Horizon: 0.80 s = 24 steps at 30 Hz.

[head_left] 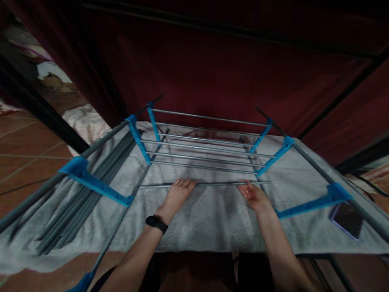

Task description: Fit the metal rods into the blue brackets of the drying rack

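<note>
A thin grey metal rod (217, 184) runs crosswise in front of me, level with the lower part of a rack frame. My left hand (180, 193) is closed over its left part, knuckles up, with a black band on the wrist. Near the other end, my right hand (253, 195) pinches the same rod from below. Beyond my hands, several crossbars (209, 117) join blue plastic brackets on both sides. The nearest blue brackets, left (97, 184) and right (316, 202), carry no crossbar between them. Whether the rod's ends touch any bracket I cannot tell.
A bundle of loose grey tubes (88, 198) lies on the left of the grey cloth (206, 231). A phone (347, 219) rests under the right side pole (316, 158). Dark red panels (194, 73) stand behind the rack. Tiled floor (21, 150) shows at left.
</note>
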Each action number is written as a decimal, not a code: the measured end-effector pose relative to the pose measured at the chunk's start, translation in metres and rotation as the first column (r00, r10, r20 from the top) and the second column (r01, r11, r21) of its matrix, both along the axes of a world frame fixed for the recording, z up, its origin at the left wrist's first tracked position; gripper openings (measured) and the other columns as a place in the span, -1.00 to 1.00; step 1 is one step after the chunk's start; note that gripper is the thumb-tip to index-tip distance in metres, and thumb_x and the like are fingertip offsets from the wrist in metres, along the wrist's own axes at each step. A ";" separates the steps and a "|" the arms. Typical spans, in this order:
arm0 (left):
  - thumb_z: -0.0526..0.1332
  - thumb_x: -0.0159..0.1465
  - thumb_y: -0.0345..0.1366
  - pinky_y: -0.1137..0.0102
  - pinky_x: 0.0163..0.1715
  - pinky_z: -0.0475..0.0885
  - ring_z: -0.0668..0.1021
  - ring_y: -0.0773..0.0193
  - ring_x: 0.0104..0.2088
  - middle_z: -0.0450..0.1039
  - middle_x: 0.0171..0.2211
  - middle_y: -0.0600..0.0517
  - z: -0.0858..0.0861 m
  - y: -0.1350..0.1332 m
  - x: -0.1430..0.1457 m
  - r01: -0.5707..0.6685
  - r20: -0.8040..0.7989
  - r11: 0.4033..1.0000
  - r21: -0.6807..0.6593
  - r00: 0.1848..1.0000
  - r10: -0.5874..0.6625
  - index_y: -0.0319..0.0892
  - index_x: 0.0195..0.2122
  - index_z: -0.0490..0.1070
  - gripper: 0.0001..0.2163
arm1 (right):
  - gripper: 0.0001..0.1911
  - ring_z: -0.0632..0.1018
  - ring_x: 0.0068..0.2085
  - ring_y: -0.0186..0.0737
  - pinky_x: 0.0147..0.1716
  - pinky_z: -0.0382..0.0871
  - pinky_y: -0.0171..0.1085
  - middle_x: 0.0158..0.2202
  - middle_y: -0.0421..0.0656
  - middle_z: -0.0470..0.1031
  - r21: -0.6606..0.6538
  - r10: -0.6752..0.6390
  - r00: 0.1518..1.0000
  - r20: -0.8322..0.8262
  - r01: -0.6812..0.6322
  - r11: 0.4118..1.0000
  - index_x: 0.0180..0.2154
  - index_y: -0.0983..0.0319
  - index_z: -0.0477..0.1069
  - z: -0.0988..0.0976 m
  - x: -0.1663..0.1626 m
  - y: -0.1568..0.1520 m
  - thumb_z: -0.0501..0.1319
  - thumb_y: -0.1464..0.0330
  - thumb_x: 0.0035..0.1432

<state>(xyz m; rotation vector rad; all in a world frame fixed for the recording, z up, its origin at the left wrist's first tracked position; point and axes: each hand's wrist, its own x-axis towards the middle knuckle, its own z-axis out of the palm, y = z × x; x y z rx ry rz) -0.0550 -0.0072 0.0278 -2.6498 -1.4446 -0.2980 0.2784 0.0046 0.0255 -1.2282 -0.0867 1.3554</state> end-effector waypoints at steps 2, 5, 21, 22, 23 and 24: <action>0.04 0.35 -0.59 0.26 0.04 0.39 0.57 0.18 -0.05 0.55 -0.03 -0.05 0.000 -0.004 0.005 -0.005 -0.029 1.000 -0.030 1.000 0.004 -0.15 0.13 0.41 -0.61 | -0.76 0.60 -0.40 -0.39 -0.26 0.64 -0.36 -0.44 -0.22 0.54 -0.018 -0.011 1.000 0.015 0.011 1.000 -0.35 0.23 0.41 -0.003 0.004 0.000 0.10 0.55 0.36; 0.03 0.37 -0.58 0.26 0.06 0.38 0.57 0.19 -0.04 0.54 -0.01 -0.05 -0.002 -0.006 0.009 -0.017 -0.045 0.999 -0.046 0.999 0.015 -0.16 0.14 0.38 -0.62 | -0.76 0.59 -0.41 -0.41 -0.23 0.64 -0.37 -0.47 -0.25 0.49 -0.051 -0.017 0.999 0.038 0.019 0.999 -0.37 0.22 0.39 -0.007 0.007 0.002 0.10 0.51 0.37; 0.07 0.35 -0.59 0.26 0.03 0.35 0.54 0.19 -0.06 0.51 -0.05 -0.03 0.000 -0.012 0.010 -0.008 -0.043 0.999 -0.034 0.999 0.007 -0.17 0.07 0.39 -0.66 | -0.74 0.64 -0.26 -0.38 0.02 0.58 -0.21 -0.34 -0.22 0.54 -0.074 0.025 0.991 0.133 -0.015 0.997 -0.35 0.22 0.41 -0.006 0.011 0.003 0.07 0.61 0.30; 0.07 0.35 -0.59 0.26 0.03 0.34 0.54 0.19 -0.06 0.51 -0.05 -0.04 0.000 -0.012 0.010 -0.012 -0.042 0.999 -0.037 0.999 0.011 -0.17 0.07 0.38 -0.67 | -0.74 0.64 -0.25 -0.37 0.03 0.58 -0.18 -0.33 -0.22 0.55 -0.075 0.024 0.990 0.136 -0.014 0.997 -0.34 0.22 0.41 -0.006 0.012 0.003 0.07 0.62 0.28; 0.07 0.35 -0.58 0.26 0.03 0.34 0.54 0.19 -0.06 0.51 -0.05 -0.04 0.000 -0.012 0.010 -0.016 -0.040 0.999 -0.041 0.999 0.014 -0.17 0.07 0.38 -0.67 | -0.74 0.64 -0.23 -0.35 0.04 0.58 -0.17 -0.32 -0.21 0.55 -0.075 0.025 0.990 0.140 -0.014 0.997 -0.34 0.21 0.40 -0.007 0.013 0.003 0.08 0.64 0.26; 0.06 0.35 -0.58 0.26 0.04 0.34 0.54 0.18 -0.05 0.51 -0.04 -0.05 0.000 -0.013 0.010 -0.017 -0.038 0.999 -0.047 0.999 0.015 -0.17 0.08 0.38 -0.67 | -0.74 0.64 -0.22 -0.34 0.04 0.58 -0.15 -0.31 -0.20 0.55 -0.077 0.024 0.989 0.144 -0.013 0.997 -0.35 0.21 0.40 -0.007 0.013 0.003 0.08 0.65 0.24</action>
